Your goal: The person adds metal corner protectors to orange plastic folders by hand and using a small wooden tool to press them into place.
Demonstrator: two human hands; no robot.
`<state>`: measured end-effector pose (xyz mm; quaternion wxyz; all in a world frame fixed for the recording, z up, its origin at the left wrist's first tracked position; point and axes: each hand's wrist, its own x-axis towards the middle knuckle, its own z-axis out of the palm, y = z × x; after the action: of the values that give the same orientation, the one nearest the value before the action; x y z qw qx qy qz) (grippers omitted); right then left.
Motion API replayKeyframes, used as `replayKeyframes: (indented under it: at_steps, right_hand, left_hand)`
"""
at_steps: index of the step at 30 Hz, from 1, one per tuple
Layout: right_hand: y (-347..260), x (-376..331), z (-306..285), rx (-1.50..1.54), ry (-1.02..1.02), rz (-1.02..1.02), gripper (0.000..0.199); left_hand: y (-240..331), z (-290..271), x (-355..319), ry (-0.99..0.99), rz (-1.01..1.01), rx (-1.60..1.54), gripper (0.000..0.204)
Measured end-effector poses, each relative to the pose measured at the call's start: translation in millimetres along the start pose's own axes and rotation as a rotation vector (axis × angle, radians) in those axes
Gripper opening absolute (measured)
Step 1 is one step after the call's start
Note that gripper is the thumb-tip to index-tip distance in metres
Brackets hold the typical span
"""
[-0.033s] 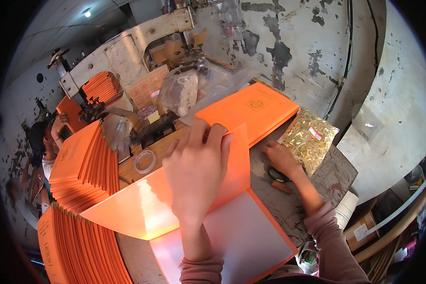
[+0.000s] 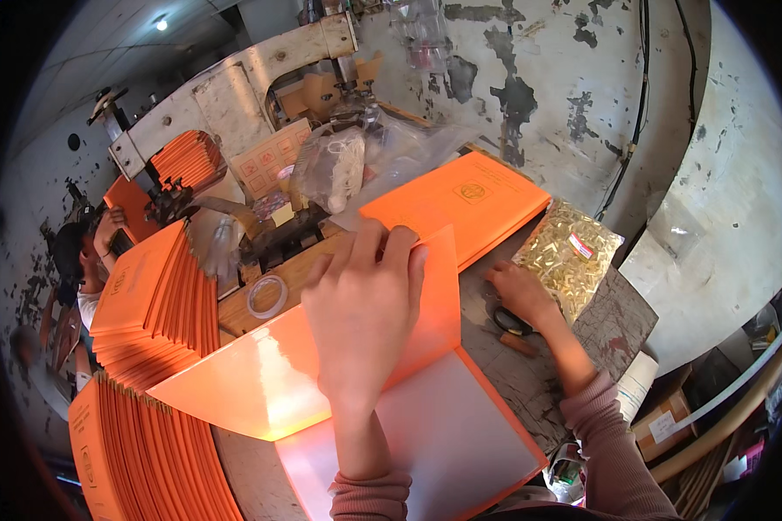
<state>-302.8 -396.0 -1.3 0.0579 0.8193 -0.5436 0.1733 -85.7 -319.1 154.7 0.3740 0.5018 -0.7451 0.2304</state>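
Observation:
An orange folder (image 2: 513, 425) lies opened on the table in front of me, its pale inner side up. My left hand (image 2: 365, 304) grips the top edge of its raised cover, fingers bent over the edge and thumb at the right. Further right, my right hand (image 2: 523, 291) rests by the near left edge of a clear bag of small gold-coloured metal pieces (image 2: 573, 252). Its fingers are curled together, and whatever they may hold is hidden. Just below that hand lie black-handled scissors (image 2: 511, 322) and a small brown block (image 2: 519, 345).
Closed orange folders (image 2: 460, 204) are stacked beyond my left hand. Tall fanned stacks of folders (image 2: 148, 451) stand at the left. A tape roll (image 2: 267, 297) lies on a wooden board before a machine (image 2: 235, 95). Another person's hand (image 2: 109, 227) holds an orange folder at far left.

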Motion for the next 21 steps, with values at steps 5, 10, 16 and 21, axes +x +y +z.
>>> replayKeyframes:
  at_steps: [5,10,16,21]
  right_hand:
    - [3.5,1.3,6.0,-0.037,-0.089,-0.034,0.012]
    - [3.3,5.2,-1.2,0.037,-0.067,-0.028,0.008]
    - [5.5,36.6,4.8,-0.016,-0.319,0.102,0.011]
    - [14.5,63.8,21.8,0.044,-0.247,0.074,0.014]
  left_hand:
    - [-2.3,8.4,4.0,0.0,0.018,-0.024,0.012]
    - [4.5,15.7,7.1,0.056,0.048,-0.006,0.01]
    - [16.9,19.1,6.2,0.073,-0.029,0.041,0.009]
    - [18.6,24.1,6.7,0.093,-0.014,0.091,0.01]
